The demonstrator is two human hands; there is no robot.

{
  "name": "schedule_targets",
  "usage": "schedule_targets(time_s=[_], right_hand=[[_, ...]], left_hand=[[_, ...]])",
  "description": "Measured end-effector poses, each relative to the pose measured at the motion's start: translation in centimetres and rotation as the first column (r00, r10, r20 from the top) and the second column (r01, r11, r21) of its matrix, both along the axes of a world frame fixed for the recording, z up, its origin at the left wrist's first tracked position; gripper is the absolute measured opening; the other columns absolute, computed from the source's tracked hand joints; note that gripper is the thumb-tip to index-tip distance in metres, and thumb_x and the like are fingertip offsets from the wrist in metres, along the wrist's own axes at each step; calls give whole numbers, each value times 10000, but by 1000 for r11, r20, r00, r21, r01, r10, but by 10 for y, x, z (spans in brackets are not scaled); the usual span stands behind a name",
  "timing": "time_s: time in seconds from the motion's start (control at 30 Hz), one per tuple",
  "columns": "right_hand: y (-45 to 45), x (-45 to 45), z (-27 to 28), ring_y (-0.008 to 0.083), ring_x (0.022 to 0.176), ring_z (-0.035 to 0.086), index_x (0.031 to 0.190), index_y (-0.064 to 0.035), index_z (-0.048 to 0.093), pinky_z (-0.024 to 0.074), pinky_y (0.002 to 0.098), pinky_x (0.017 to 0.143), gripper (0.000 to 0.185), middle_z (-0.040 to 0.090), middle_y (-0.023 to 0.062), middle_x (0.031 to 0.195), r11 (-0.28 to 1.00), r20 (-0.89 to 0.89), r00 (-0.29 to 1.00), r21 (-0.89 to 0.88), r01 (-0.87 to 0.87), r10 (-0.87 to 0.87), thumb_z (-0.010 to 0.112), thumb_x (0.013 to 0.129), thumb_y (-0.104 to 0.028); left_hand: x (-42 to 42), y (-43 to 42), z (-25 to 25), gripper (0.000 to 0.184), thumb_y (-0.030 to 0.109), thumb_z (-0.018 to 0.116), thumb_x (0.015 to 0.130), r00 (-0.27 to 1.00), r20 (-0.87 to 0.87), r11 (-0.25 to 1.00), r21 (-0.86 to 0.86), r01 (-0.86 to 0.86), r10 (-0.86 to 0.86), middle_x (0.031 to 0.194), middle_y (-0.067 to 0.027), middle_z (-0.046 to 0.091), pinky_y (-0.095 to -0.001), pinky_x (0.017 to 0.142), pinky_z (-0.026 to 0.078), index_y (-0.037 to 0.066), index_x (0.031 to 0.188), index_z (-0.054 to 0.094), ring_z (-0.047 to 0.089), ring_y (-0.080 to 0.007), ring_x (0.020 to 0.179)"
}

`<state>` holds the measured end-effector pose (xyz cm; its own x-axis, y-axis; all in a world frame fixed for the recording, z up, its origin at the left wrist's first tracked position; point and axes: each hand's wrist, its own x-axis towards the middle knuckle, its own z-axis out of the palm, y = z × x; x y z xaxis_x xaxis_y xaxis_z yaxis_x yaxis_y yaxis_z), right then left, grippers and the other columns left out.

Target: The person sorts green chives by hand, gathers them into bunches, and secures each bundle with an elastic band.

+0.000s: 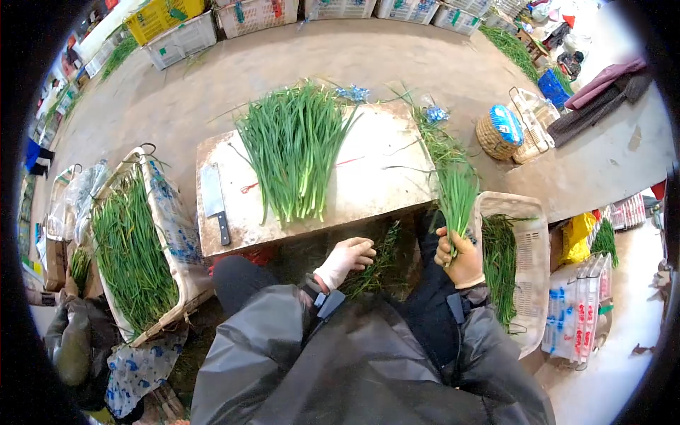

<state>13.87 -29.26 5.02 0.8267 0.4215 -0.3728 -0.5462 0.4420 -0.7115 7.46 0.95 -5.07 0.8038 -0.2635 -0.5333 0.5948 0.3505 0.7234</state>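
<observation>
My right hand (460,259) is closed around the lower ends of a small bunch of garlic chives (459,195), whose leaves point away from me. My left hand (346,262), in a whitish glove, hovers before the board's near edge with its fingers loosely bent and apart; nothing shows in it. On the white board (386,156) lies a large pile of garlic chives (294,149), cut ends toward me. A kitchen knife (214,198) with a black handle rests at the board's left side. A thin red tie (249,188) lies beside the pile.
A white crate (180,230) full of chives stands left. At my right is another crate (535,258) holding greens. Loose leaves (435,142) trail along the board's right edge. Farther right are a wicker basket (498,138) and stacked crates (577,312). More crates (258,18) line the back.
</observation>
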Motion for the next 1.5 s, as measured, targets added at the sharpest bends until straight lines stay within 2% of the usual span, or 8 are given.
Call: schedule_targets(time_s=[0.37, 0.63, 0.97, 1.0, 1.13, 1.17, 1.33, 1.5], right_hand=[[74, -80, -45, 194, 720, 549, 1291, 5, 590, 460, 364, 725, 474, 604, 42, 833, 947, -79, 960, 205, -248, 268, 561, 1061, -408], [83, -104, -93, 156, 902, 661, 1336, -23, 603, 525, 325, 828, 508, 713, 40, 1042, 839, -292, 805, 362, -407, 517, 547, 1070, -451], [85, -93, -91, 262, 891, 738, 1191, 10, 669, 590, 340, 747, 447, 759, 149, 1021, 655, -310, 653, -112, -747, 691, 610, 1056, -413], [84, -87, -80, 243, 834, 746, 1086, 22, 703, 600, 351, 725, 416, 760, 133, 954, 572, -99, 697, -495, -654, 710, 648, 1036, -388], [55, -50, -87, 201, 700, 725, 969, 30, 716, 562, 331, 609, 326, 746, 105, 802, 440, -101, 760, -763, -473, 642, 662, 1016, -288], [53, -41, -86, 221, 714, 732, 953, 20, 752, 563, 365, 668, 339, 750, 153, 795, 430, 97, 816, -882, -195, 569, 681, 974, -311], [110, -6, -50, 313, 705, 717, 1064, -65, 701, 549, 406, 646, 244, 710, 139, 771, 456, 593, 708, -788, 414, 384, 755, 913, -250], [145, 30, -84, 394, 889, 737, 1270, -110, 664, 582, 484, 779, 543, 763, 184, 946, 106, 357, 765, -927, 359, 535, 742, 887, -487]], left_hand=[[2, -25, -3, 563, 501, 547, 1066, 964, 239, 830, -508, 230, -121, 1250, -97, 712, -319, 896, 535, 50, 1400, 592, 663, -164, 1017], [-9, -28, -17, 404, 314, 587, 1069, 998, -48, 881, -472, 14, -42, 1215, -161, 703, -469, 914, 605, 8, 1333, 570, 714, -336, 1068], [-9, -35, -2, 313, 19, 575, 958, 998, -45, 968, -243, -54, 45, 1072, -106, 688, -385, 685, 603, 29, 1271, 571, 663, -206, 714], [-10, -37, -5, 310, 5, 571, 951, 997, -40, 977, -202, -68, 61, 1049, -97, 683, -377, 671, 599, 28, 1260, 572, 656, -199, 702], [-11, -45, -29, 358, -19, 565, 924, 967, 247, 969, 218, -118, 62, 1013, -74, 663, -315, 621, 558, 51, 1275, 575, 647, -181, 748], [-12, -41, -15, 479, 58, 577, 876, 989, 131, 957, 290, 20, -60, 1038, -208, 704, -445, 792, 563, 23, 1351, 532, 711, -320, 920], [-20, -48, -25, 512, 148, 581, 878, 969, 183, 688, 725, -21, -164, 1094, -300, 694, -533, 916, 518, 70, 1380, 523, 658, -477, 1068], [-21, -48, -9, 546, 161, 580, 873, 965, 112, 572, 819, 46, -238, 1127, -320, 679, -537, 948, 503, 84, 1408, 502, 645, -480, 1098]])
